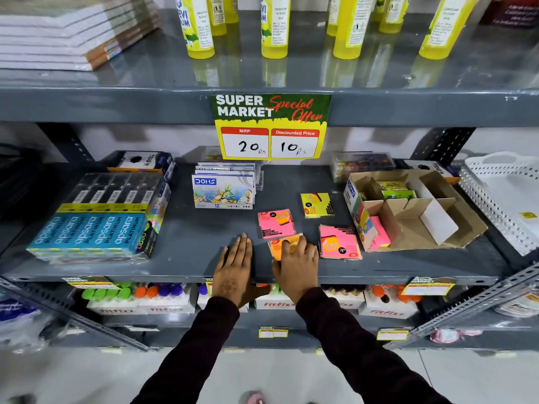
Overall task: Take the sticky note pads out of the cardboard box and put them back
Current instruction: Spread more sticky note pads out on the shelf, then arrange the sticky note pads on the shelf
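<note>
An open cardboard box [437, 228] with dividers sits at the right of the grey shelf [189, 243]. Inside it are a pink pad [379, 233] at the front left and green and yellow pads [398, 191] at the back. On the shelf lie a yellow pad [317, 205], a pink pad [275, 223] and another pink pad [339, 242]. My right hand [297, 263] rests with its fingers on an orange pad [280, 246]. My left hand [234, 266] lies flat on the shelf beside it, empty.
Blue Apsara pencil packs [93, 225] fill the shelf's left side. DOMS oil pastel boxes [223, 189] stand at the middle back. A white perforated tray [507, 199] sits right of the box. A price sign [271, 126] hangs from the shelf above, which holds yellow bottles [274, 27].
</note>
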Tool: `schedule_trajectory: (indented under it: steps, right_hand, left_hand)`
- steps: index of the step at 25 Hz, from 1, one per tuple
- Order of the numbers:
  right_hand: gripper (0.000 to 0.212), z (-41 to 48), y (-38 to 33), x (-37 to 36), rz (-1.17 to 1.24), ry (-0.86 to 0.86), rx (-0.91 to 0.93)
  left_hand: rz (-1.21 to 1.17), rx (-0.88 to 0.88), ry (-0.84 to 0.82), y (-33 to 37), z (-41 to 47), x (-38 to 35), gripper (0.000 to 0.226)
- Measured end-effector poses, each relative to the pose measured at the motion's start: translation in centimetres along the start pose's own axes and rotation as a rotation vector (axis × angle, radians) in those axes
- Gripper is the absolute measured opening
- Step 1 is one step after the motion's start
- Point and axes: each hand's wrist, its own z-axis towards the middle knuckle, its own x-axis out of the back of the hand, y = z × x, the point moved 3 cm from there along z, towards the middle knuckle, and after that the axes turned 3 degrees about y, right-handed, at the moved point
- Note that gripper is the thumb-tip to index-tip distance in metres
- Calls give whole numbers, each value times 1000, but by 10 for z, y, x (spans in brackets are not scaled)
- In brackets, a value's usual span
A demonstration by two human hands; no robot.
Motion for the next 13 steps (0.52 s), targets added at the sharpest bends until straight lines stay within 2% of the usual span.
schedule_trajectory:
  steps: [5,7,10,13]
  right_hand:
    - [54,8,17,11,49,52,-14]
    - [61,11,43,20,66,99,-78]
    - [68,16,79,26,57,63,-219]
    - [68,20,81,25,62,56,-244]
  left_hand:
    - [19,0,8,0,0,1,120]
    - [24,0,0,0,0,0,119]
    - [36,-6,-20,0,-1,-1,120]
    - [40,-4,-15,-1,0,-2,121]
